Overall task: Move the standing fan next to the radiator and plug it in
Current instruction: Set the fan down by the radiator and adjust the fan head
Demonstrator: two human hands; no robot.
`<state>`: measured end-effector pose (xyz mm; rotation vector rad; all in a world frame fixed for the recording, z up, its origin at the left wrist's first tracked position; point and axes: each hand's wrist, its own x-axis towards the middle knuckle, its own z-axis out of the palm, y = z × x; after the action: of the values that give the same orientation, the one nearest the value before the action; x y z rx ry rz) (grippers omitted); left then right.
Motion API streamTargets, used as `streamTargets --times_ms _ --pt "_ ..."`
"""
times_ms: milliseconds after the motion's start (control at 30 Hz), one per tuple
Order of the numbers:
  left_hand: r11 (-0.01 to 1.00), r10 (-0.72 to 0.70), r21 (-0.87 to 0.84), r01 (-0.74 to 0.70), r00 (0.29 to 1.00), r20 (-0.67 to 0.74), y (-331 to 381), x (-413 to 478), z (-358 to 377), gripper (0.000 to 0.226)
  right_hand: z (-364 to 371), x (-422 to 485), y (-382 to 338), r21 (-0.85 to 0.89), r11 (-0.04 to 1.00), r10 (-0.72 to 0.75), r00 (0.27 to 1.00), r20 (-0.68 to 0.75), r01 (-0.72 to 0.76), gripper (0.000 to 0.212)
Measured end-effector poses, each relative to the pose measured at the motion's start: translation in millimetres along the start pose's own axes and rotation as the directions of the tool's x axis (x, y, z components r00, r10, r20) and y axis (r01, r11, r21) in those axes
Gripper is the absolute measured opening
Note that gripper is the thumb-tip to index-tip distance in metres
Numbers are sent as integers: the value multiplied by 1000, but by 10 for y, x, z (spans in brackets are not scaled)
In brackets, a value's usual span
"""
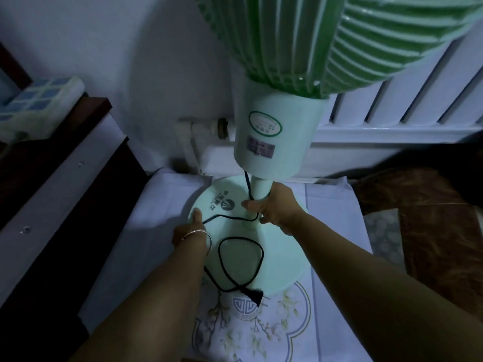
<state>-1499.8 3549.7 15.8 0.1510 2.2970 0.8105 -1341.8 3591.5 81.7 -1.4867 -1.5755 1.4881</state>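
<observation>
The pale green standing fan (279, 137) stands right in front of me, its green grille filling the top of the view. Its round base (282, 257) rests on a white patterned floor mat. My right hand (277, 207) is wrapped around the pole just above the base. My left hand (192, 227), with a silver bangle on the wrist, grips the left rim of the base. The black power cord (241, 240) lies looped across the base, and its plug (254, 296) lies loose at the base's near edge. The white radiator (407, 100) runs along the wall directly behind the fan.
A white radiator pipe with a valve (206, 126) sticks out of the wall left of the fan. A dark wooden cabinet (60, 173) stands at the left with a blue-checked box (34, 105) on top. Brown patterned fabric (428, 220) lies at the right.
</observation>
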Motion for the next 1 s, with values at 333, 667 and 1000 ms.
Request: streamTargets --times_ms 333,667,1000 --pt "993 79 95 -75 996 -48 121 -67 -182 55 130 -8 101 -110 994 -24 995 -95 14 18" --pt "847 384 394 -357 923 9 398 -354 -557 44 222 -125 -71 -210 978 -28 995 -100 6 37" --pt "851 427 334 -406 904 10 731 -876 -822 38 114 -384 -214 -272 953 111 988 -105 -136 56"
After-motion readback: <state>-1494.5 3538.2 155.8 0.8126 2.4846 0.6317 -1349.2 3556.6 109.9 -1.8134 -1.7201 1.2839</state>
